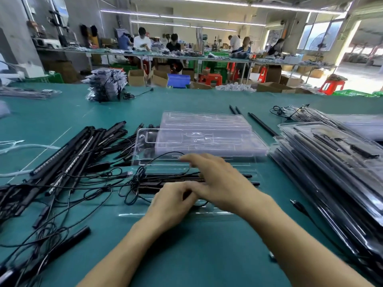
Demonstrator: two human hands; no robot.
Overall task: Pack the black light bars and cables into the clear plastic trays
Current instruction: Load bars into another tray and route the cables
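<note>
Green worktop (186, 255). Right edge: tall stack of packed trays (331, 162). Left side: heap of loose light bars (68, 162) with tangled cables. Centre: empty clear trays (207, 133), stacked. Towards the front edge: open tray (132, 214) holding black bars (165, 180). Right hand (221, 183) has straight fingers over the bars. Left hand (172, 204) is curled and touching it; cannot tell its grip.

Blurred right hand (224, 183) covers light bars (165, 180) partly.
</note>
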